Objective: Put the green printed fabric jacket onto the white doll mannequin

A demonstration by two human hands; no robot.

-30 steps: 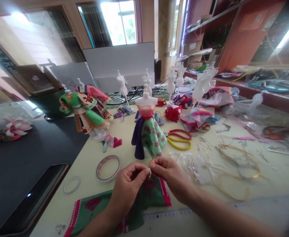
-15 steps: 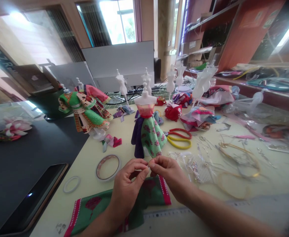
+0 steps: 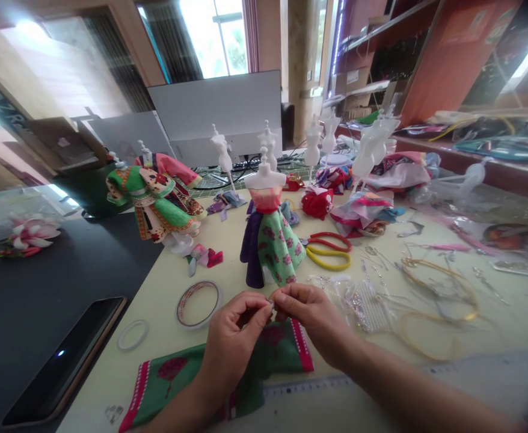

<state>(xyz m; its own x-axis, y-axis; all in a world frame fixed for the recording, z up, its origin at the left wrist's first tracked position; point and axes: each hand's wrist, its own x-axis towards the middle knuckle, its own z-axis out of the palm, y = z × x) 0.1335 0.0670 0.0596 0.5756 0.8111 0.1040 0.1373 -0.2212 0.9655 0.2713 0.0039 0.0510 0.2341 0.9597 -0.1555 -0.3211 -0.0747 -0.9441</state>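
Tiny pale piece (image 3: 272, 302) is pinched at the fingertips, mostly hidden, so we cannot make out its shape, its long axis or which way it points. It sits just above the green cloth (image 3: 282, 352), where the left hand (image 3: 234, 340) and right hand (image 3: 309, 316) meet, each with thumb and forefinger pressed together on it. The left wrist covers part of the cloth, whose long side runs across our view and rises slightly to the right. A ruler (image 3: 306, 390) lies just beyond its lower edge on the table (image 3: 156, 367). We see a roll of tape (image 3: 198, 305) just left of the left hand, a clear bag (image 3: 363, 307) near the right hand, and a dressed mannequin (image 3: 270, 252) ahead, with a strip of open table between.
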